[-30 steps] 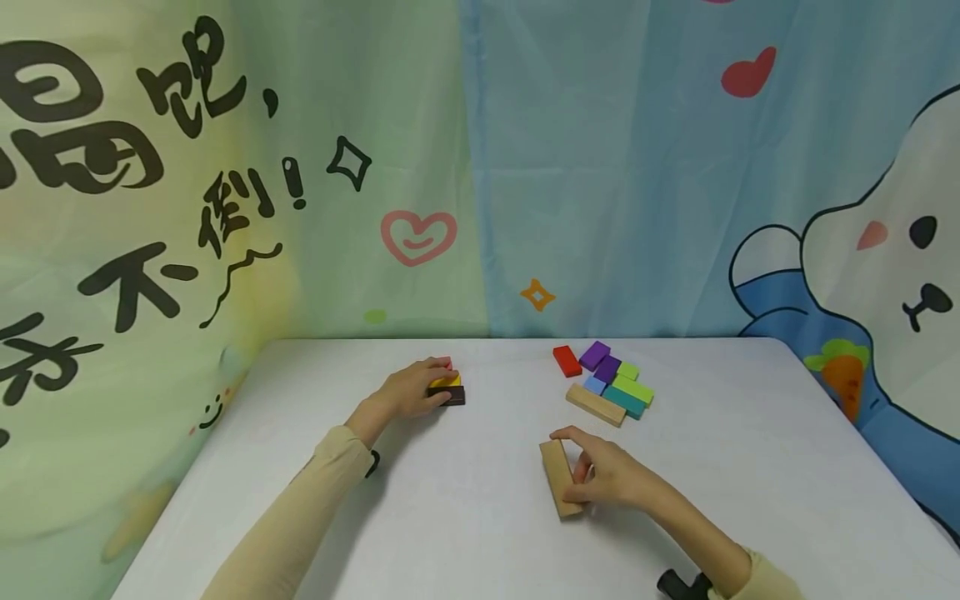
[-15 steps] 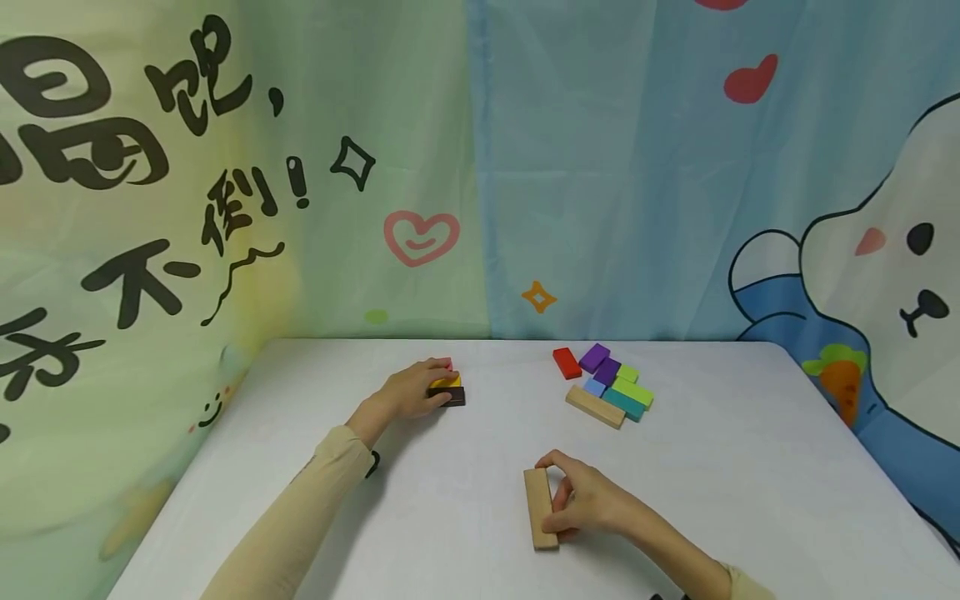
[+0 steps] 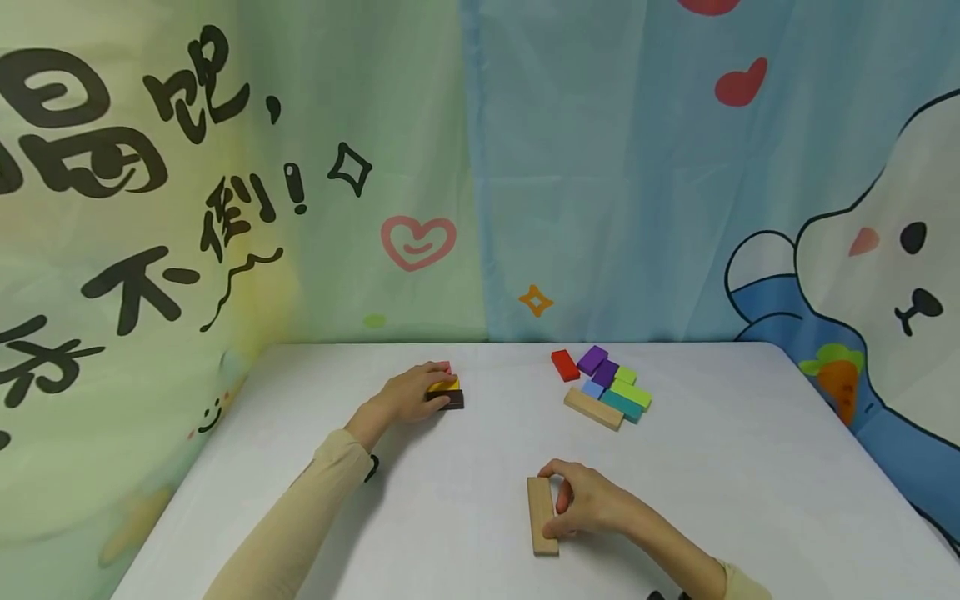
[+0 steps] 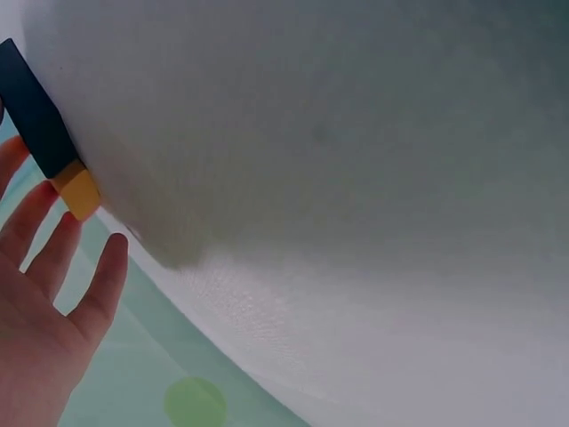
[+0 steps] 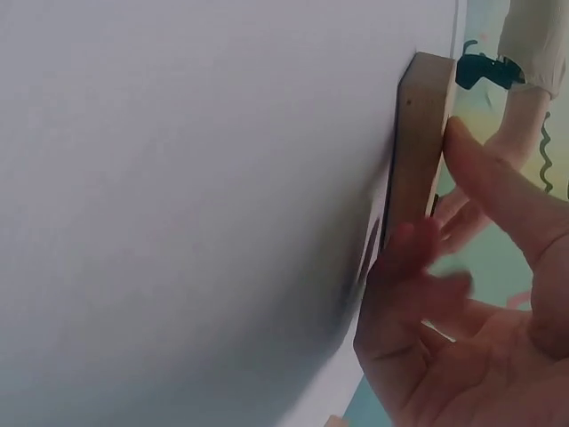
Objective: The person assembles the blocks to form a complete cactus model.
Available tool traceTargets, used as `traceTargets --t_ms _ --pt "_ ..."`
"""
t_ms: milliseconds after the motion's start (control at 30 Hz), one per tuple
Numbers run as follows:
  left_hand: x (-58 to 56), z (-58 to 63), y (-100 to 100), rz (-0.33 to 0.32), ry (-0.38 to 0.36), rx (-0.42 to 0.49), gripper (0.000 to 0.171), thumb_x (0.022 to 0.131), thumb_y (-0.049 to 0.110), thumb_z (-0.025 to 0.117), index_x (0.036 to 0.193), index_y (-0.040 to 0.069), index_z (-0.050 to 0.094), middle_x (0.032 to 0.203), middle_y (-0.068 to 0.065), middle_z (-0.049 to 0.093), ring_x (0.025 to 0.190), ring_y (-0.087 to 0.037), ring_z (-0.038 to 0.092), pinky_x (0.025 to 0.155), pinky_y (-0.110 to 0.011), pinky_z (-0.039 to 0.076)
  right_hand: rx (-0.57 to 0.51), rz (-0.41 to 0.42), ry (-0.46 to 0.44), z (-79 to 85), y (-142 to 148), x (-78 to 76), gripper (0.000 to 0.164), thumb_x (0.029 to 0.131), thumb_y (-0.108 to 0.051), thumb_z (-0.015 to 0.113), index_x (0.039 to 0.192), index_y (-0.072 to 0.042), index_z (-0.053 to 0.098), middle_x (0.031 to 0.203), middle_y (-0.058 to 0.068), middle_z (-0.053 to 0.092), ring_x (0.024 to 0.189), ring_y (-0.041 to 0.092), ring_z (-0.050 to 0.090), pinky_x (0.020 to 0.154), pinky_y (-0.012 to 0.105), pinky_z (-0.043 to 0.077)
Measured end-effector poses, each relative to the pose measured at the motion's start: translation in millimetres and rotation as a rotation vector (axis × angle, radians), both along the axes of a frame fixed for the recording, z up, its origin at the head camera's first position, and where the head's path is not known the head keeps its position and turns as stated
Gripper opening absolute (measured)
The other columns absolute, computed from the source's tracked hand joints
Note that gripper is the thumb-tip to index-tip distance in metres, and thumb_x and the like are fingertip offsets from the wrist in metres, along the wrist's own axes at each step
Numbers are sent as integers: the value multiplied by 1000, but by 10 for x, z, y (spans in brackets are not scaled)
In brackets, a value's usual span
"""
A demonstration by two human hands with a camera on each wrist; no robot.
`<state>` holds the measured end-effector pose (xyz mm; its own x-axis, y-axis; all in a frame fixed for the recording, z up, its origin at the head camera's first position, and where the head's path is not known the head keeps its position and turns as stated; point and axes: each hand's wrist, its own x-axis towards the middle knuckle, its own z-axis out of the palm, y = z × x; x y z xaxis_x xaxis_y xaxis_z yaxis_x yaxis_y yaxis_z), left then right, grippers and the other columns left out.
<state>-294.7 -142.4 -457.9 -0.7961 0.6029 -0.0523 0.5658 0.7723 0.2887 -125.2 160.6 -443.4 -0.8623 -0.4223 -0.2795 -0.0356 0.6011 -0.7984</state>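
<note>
My right hand [image 3: 596,504] pinches a plain wooden block [image 3: 542,517], thumb near its near end and a finger at its far end. The block lies lengthwise towards me, close over the white table. In the right wrist view the same block [image 5: 418,147] shows between thumb and fingers. Farther off, my left hand [image 3: 408,393] rests against a small group of blocks: a dark block [image 3: 452,400], a yellow block [image 3: 444,385] and a pink one mostly hidden. In the left wrist view its fingers are fairly straight, fingertips at the dark block [image 4: 36,111] and the yellow block [image 4: 78,191].
Right of centre at the back lies a cluster of blocks: a red block [image 3: 565,365], two purple, a blue, a teal block [image 3: 622,406], two green and a second wooden block [image 3: 593,408]. A printed curtain [image 3: 600,167] hangs behind the white table [image 3: 712,467].
My right hand has drawn the wooden block towards me and slightly left, turning it straighter; in the last half second it moved little. The left hand stays at its blocks.
</note>
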Motion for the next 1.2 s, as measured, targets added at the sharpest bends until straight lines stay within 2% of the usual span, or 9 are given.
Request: traceTargets --t_ms 100,167,267,400,533,700,867,1033,1200 --pt "-11 14 -12 -3 9 0 46 100 29 58 142 12 54 153 -12 39 139 -34 37 108 -54 35 19 -15 24 10 20 -47 58 76 -16 86 123 1 58 74 4 55 67 17 51 56 26 39" --pt "-17 20 -17 -7 14 7 46 100 29 58 142 12 54 153 -13 40 139 -34 38 107 -54 36 43 -58 67 13 54 -109 52 80 -20 82 121 1 60 74 3 54 66 17 50 55 26 40" --pt "-19 17 -25 -10 12 7 46 100 29 58 142 11 54 153 -13 40 139 -34 38 108 -53 36 115 -156 220 4 153 -245 41 85 -22 77 117 1 64 77 4 56 67 16 52 56 27 43" --pt "-8 0 -32 -4 0 5 46 99 28 59 141 11 54 153 -13 39 139 -34 38 109 -53 35 272 -306 433 -29 345 -443 30 89 -18 71 111 3 67 90 11 60 77 21 57 64 36 51" --pt "1 -19 -32 5 -9 13 45 99 28 59 141 11 55 153 -12 40 139 -34 38 108 -54 35 367 -374 523 -75 495 -610 23 90 -13 66 104 5 69 92 15 59 79 25 55 63 40 50" --pt "9 -34 -32 14 -8 14 45 99 28 60 141 12 55 153 -11 40 138 -33 39 109 -52 35 416 -368 528 -129 552 -737 11 88 -9 67 88 2 68 81 12 50 73 24 48 54 33 37" --pt "14 -27 -24 13 -7 17 45 99 27 60 141 12 55 153 -11 40 138 -33 39 109 -53 34 416 -375 521 -143 572 -791 10 84 -5 69 76 -2 64 73 8 48 66 21 46 51 31 33" --pt "3 -27 -14 9 2 17 46 99 28 59 142 13 54 153 -10 39 139 -32 38 109 -52 35 395 -381 461 -124 600 -819 6 82 -5 73 81 -1 70 70 5 56 66 20 50 53 31 40" --pt "-17 -22 -5 3 4 13 46 99 30 59 142 13 54 153 -11 39 140 -32 37 109 -52 34 356 -379 363 -69 625 -824 19 85 -10 72 95 6 72 81 10 67 75 24 58 64 38 51"
